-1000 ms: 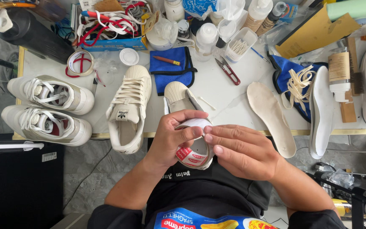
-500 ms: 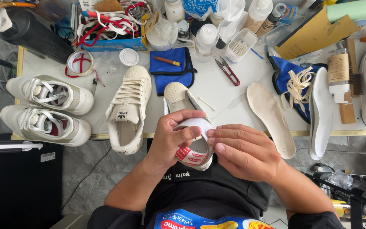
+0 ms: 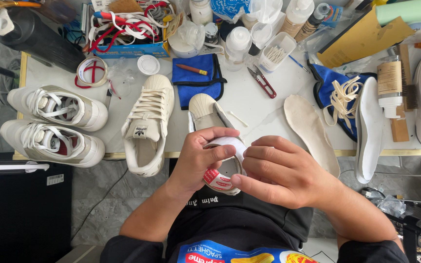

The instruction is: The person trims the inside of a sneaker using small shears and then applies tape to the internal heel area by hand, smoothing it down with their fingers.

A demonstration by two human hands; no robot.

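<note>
My left hand (image 3: 197, 158) grips a roll of white tape (image 3: 222, 168) with a red-and-white printed core, thumb lying across its top. My right hand (image 3: 281, 171) is closed on the roll's right side, fingertips pinching at its edge. Both hands hold the roll just above the table's front edge, over the heel of a cream shell-toe sneaker without laces (image 3: 205, 111), whose rear half they hide. A matching laced cream sneaker (image 3: 148, 124) lies just to the left.
Two white sneakers (image 3: 54, 122) sit at the left of the white table (image 3: 259, 109). Two insoles (image 3: 313, 131) and loose laces lie at the right. Snips (image 3: 261, 82), a blue cloth (image 3: 193, 80), bottles, a tape roll (image 3: 91, 71) and a box of laces crowd the back.
My right fingers have shifted slightly along the roll's edge. Everything else has stayed put.
</note>
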